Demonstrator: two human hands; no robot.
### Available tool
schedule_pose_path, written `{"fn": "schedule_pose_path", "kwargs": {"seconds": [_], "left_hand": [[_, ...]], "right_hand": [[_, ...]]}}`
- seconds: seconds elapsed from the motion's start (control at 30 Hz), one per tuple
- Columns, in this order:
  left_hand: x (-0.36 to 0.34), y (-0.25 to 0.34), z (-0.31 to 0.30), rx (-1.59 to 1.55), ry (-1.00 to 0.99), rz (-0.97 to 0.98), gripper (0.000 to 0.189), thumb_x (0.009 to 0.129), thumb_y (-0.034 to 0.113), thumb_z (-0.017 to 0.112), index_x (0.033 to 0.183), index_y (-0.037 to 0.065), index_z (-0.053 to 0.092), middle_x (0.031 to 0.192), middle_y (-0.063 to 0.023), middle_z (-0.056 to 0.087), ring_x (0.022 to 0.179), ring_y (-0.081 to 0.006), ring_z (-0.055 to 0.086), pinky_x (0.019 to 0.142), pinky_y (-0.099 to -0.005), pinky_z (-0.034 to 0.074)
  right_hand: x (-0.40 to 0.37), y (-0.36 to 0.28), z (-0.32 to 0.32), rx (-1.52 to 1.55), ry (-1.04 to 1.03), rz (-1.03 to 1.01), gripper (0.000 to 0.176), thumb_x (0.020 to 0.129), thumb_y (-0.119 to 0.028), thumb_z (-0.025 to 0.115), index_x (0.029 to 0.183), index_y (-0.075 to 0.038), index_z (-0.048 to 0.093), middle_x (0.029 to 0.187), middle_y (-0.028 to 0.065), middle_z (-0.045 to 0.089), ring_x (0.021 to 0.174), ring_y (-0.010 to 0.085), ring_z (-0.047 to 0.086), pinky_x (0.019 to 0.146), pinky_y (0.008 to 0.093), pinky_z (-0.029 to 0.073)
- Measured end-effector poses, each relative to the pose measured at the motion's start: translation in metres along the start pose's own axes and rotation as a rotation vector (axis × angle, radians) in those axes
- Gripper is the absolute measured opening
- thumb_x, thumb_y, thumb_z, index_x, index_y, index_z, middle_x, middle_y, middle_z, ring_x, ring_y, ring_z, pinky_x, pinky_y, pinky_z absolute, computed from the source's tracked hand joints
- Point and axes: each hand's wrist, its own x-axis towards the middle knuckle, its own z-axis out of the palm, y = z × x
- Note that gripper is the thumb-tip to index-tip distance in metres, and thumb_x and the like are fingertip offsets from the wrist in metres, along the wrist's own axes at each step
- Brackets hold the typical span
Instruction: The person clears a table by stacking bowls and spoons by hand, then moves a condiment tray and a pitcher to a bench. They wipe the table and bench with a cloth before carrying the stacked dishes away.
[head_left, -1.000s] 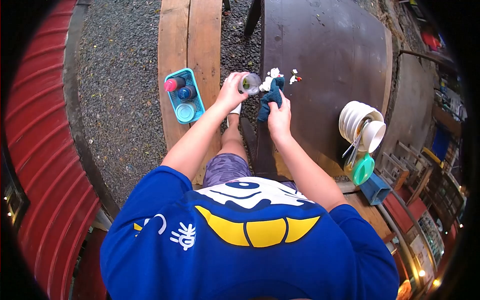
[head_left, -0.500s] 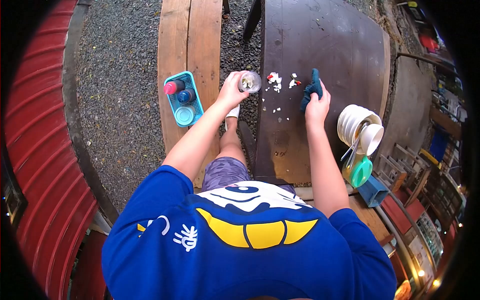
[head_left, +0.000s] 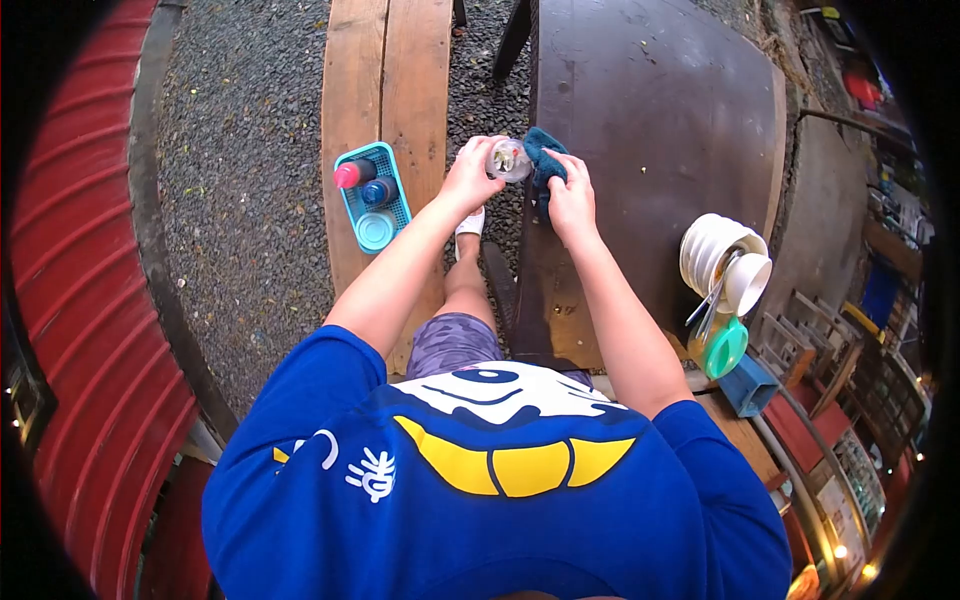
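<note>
My left hand (head_left: 474,177) is wrapped round a clear cup (head_left: 511,160), held just off the near edge of the dark table (head_left: 660,130). White and red scraps show inside the cup. My right hand (head_left: 573,205) grips a dark teal cloth (head_left: 543,160), pressed at the table edge right beside the cup's mouth. A few tiny specks lie on the tabletop near the cloth. What is under the cloth is hidden.
On the wooden bench (head_left: 413,90) at left sits a turquoise basket (head_left: 403,212) with condiment bottles. White bowls (head_left: 703,250) with cutlery stand on the table's right, near a green-lidded container (head_left: 725,348) and a blue box (head_left: 748,384).
My right hand has swept the cloth left across the table to the cup. The white and red scraps left the tabletop, and more now shows in the cup.
</note>
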Motion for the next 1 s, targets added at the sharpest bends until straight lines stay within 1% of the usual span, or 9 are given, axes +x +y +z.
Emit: {"fn": "schedule_pose_path", "kwargs": {"seconds": [0.17,0.3,0.4,0.47,0.6,0.67,0.77,0.87,1.0], "left_hand": [[-0.001,-0.003,0.002,0.031,0.010,-0.016,0.061,0.064,0.003,0.070,0.122,0.008,0.054,0.119,-0.0123,0.054,0.114,-0.0290,0.053,0.096,-0.0350,0.045],[-0.006,-0.003,-0.001,0.023,-0.018,0.017,0.062,0.063,0.002,0.070,0.122,0.008,0.054,0.118,-0.0123,0.054,0.114,-0.0286,0.053,0.096,-0.0345,0.045],[-0.010,-0.004,-0.001,-0.039,-0.065,-0.044,0.064,0.062,0.006,0.071,0.124,0.010,0.053,0.119,-0.0111,0.051,0.117,-0.0301,0.049,0.101,-0.0375,0.040],[-0.011,-0.005,0.001,-0.051,-0.054,-0.051,0.063,0.062,0.007,0.071,0.123,0.010,0.054,0.119,-0.0111,0.052,0.117,-0.0302,0.049,0.101,-0.0379,0.040],[-0.015,-0.004,0.002,-0.038,-0.044,-0.045,0.063,0.062,0.007,0.072,0.122,0.010,0.054,0.119,-0.0113,0.052,0.116,-0.0303,0.049,0.101,-0.0385,0.040],[-0.015,-0.003,0.002,-0.023,-0.046,-0.045,0.063,0.062,0.006,0.072,0.122,0.011,0.054,0.119,-0.0114,0.052,0.116,-0.0303,0.050,0.101,-0.0386,0.040],[-0.014,0.003,0.000,-0.030,-0.052,-0.082,0.061,0.062,0.004,0.071,0.121,0.011,0.055,0.119,-0.0115,0.053,0.116,-0.0306,0.050,0.100,-0.0387,0.041],[-0.016,0.000,0.002,-0.084,-0.047,-0.069,0.062,0.061,0.004,0.071,0.121,0.011,0.056,0.118,-0.0115,0.053,0.116,-0.0311,0.050,0.100,-0.0386,0.041],[-0.028,-0.003,0.004,-0.080,-0.070,-0.105,0.063,0.060,0.004,0.070,0.122,0.011,0.055,0.118,-0.0115,0.053,0.116,-0.0305,0.050,0.100,-0.0372,0.041]], "right_hand": [[0.004,-0.001,0.000,0.101,-0.115,-0.202,0.044,0.076,0.003,0.045,0.115,-0.009,0.062,0.121,0.0139,0.056,0.117,0.0293,0.052,0.102,0.0349,0.038],[-0.018,0.008,-0.034,0.176,0.112,-0.131,0.046,0.076,0.004,0.043,0.118,-0.003,0.059,0.120,0.0124,0.054,0.117,0.0243,0.051,0.102,0.0339,0.037],[-0.041,0.040,-0.047,0.039,0.309,0.042,0.048,0.079,0.002,0.043,0.125,-0.004,0.054,0.123,0.0146,0.049,0.115,0.0262,0.050,0.101,0.0353,0.038],[-0.046,0.067,-0.033,-0.017,0.320,0.218,0.049,0.080,0.001,0.045,0.128,-0.005,0.052,0.124,0.0163,0.045,0.116,0.0287,0.048,0.102,0.0365,0.038],[-0.046,0.040,0.006,-0.083,0.186,-0.003,0.049,0.079,0.000,0.047,0.128,-0.005,0.052,0.123,0.0185,0.044,0.117,0.0327,0.045,0.104,0.0382,0.035],[-0.035,0.020,0.017,-0.095,0.089,-0.008,0.048,0.080,0.000,0.046,0.126,-0.006,0.055,0.123,0.0145,0.046,0.118,0.0278,0.046,0.104,0.0347,0.036],[-0.029,-0.001,0.007,0.195,-0.098,0.030,0.047,0.080,0.000,0.046,0.126,-0.005,0.055,0.122,0.0129,0.049,0.119,0.0239,0.046,0.102,0.0326,0.037],[-0.053,-0.001,-0.025,0.125,0.099,-0.106,0.048,0.079,0.000,0.046,0.127,-0.006,0.055,0.120,0.0143,0.048,0.115,0.0266,0.049,0.100,0.0354,0.039],[-0.108,0.044,-0.029,0.146,0.287,0.303,0.053,0.085,-0.003,0.045,0.137,-0.006,0.041,0.126,0.0166,0.036,0.116,0.0292,0.045,0.102,0.0380,0.037]]}}
